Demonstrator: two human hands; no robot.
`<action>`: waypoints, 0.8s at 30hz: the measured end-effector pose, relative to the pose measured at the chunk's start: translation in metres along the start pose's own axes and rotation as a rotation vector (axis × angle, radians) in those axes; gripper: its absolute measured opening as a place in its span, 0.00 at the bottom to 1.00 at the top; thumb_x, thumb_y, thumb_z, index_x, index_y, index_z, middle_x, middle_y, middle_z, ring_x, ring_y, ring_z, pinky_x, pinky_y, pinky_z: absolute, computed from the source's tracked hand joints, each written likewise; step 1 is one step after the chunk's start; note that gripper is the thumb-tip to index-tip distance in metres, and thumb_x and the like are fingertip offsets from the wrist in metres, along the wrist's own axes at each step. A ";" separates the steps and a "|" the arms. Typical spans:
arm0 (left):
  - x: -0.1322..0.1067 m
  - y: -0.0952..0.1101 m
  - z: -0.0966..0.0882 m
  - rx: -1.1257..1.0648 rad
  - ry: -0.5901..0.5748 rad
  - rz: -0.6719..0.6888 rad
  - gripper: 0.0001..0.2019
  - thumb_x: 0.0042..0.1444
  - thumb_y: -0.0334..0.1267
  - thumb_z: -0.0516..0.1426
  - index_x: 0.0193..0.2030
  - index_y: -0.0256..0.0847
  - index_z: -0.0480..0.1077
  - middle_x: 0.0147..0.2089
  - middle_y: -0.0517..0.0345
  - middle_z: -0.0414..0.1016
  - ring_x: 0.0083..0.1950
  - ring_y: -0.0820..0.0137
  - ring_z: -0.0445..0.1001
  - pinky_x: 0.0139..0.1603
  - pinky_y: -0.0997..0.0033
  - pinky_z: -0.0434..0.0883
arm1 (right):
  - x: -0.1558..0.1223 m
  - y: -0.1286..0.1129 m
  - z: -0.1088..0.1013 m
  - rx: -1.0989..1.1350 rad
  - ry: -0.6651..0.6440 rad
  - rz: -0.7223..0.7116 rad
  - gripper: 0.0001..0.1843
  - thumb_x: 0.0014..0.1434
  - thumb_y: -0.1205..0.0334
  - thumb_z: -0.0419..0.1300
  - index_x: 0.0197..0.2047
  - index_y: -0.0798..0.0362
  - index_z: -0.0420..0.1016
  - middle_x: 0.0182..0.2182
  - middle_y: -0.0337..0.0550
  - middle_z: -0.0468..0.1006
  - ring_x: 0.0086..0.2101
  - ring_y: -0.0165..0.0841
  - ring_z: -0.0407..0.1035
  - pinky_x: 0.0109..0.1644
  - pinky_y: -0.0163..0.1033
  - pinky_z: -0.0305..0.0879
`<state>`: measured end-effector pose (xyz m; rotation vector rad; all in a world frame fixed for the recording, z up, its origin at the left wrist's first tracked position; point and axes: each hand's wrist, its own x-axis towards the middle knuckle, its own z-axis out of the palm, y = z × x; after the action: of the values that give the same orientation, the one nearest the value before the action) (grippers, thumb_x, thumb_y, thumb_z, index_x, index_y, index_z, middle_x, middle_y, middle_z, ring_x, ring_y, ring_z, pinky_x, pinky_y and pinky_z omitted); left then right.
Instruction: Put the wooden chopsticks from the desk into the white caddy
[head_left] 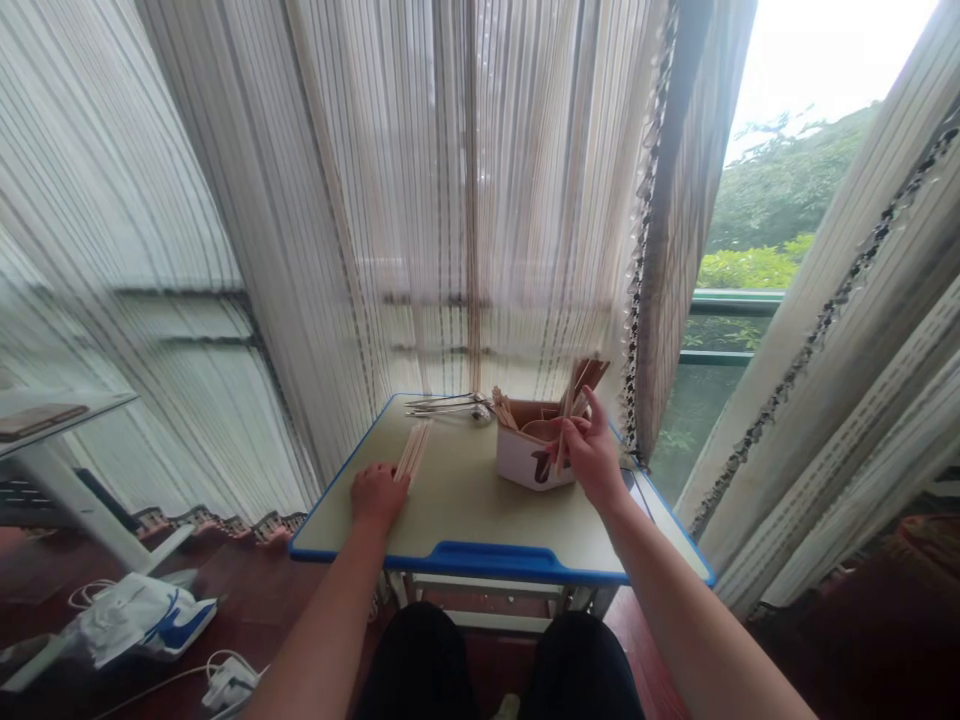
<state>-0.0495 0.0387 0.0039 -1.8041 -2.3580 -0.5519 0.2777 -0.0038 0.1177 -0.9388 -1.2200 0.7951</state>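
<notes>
On the left part of the small table, my left hand is closed around the lower end of a bundle of pale wooden chopsticks, which rests on the top. My right hand is raised at the right side of an open white box with a brown inside. Pinched between its fingers are thin light chopsticks, nearly upright before the box. Pale wooden utensils stick out of the box's left corner, and dark brown chopsticks rise at its right. Metal chopsticks and spoons lie behind the bundle.
The table has a blue raised edge. Sheer striped curtains hang right behind it. A white desk stands at left. On the floor lie a white and blue appliance and a corded white plug.
</notes>
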 end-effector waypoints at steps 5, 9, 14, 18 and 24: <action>0.001 0.000 0.001 0.017 0.006 -0.002 0.20 0.54 0.49 0.48 0.44 0.41 0.73 0.47 0.48 0.73 0.49 0.58 0.68 0.51 0.61 0.63 | 0.000 -0.002 -0.005 0.115 0.070 -0.043 0.43 0.52 0.53 0.58 0.66 0.42 0.38 0.36 0.40 0.75 0.26 0.29 0.71 0.27 0.35 0.70; 0.001 -0.002 0.004 0.011 0.031 0.010 0.21 0.53 0.50 0.48 0.43 0.41 0.73 0.46 0.48 0.73 0.49 0.58 0.68 0.51 0.61 0.63 | 0.002 -0.003 -0.006 0.127 0.067 -0.036 0.32 0.53 0.54 0.58 0.60 0.45 0.56 0.38 0.41 0.75 0.28 0.31 0.73 0.30 0.37 0.71; 0.002 -0.005 0.007 0.002 0.035 0.019 0.21 0.53 0.51 0.48 0.43 0.40 0.73 0.47 0.47 0.73 0.49 0.58 0.68 0.51 0.61 0.62 | -0.002 -0.020 -0.004 0.223 -0.043 0.029 0.18 0.52 0.59 0.56 0.47 0.51 0.70 0.40 0.44 0.77 0.39 0.35 0.73 0.43 0.43 0.72; 0.003 -0.005 0.008 -0.002 0.030 0.019 0.21 0.53 0.51 0.48 0.43 0.40 0.74 0.47 0.46 0.73 0.49 0.57 0.68 0.51 0.60 0.62 | -0.004 -0.045 -0.002 0.160 -0.122 0.015 0.19 0.48 0.59 0.62 0.45 0.52 0.71 0.34 0.41 0.78 0.37 0.33 0.74 0.41 0.41 0.72; 0.003 -0.003 0.005 -0.014 0.024 0.004 0.21 0.53 0.50 0.48 0.44 0.40 0.74 0.47 0.46 0.73 0.49 0.57 0.68 0.50 0.60 0.62 | 0.003 -0.073 -0.005 0.075 -0.043 -0.208 0.14 0.52 0.52 0.62 0.39 0.51 0.70 0.34 0.42 0.77 0.31 0.31 0.73 0.26 0.33 0.69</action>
<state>-0.0529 0.0420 -0.0007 -1.7970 -2.3398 -0.5877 0.2838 -0.0320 0.1849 -0.7239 -1.2929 0.6924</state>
